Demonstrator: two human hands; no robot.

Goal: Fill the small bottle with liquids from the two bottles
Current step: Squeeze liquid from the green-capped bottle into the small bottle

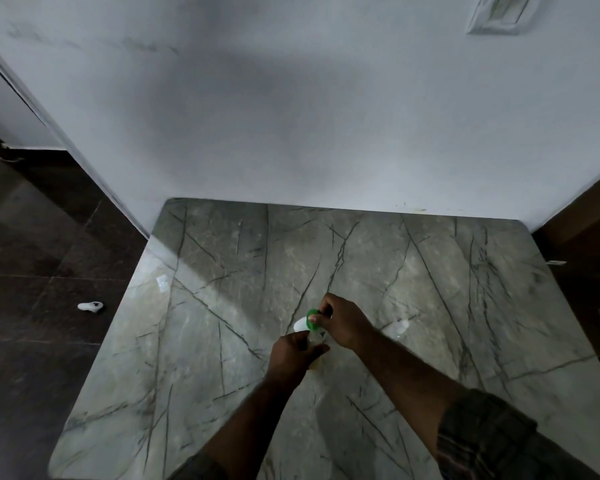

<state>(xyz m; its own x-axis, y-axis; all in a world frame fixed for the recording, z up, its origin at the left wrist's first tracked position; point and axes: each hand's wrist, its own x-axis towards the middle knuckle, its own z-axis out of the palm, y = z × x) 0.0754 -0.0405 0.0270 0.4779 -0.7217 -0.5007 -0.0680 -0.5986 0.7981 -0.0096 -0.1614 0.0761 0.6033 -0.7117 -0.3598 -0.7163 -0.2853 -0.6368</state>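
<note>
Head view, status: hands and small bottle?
Left hand grips small bottle. Right hand tilts green-and-white bottle over it. Clear bottle apart, to the right.

The worktop (222,341) beneath the hands looks like polished grey stone, dark-veined, faintly glossy. The small bottle (317,339) in the left hand (291,355) seems clear plastic; the white bottle (300,323) in the right hand (343,323), smooth opaque plastic.

Likely a home (marble table (430,306), dark tiled floor (32,341)).
</note>
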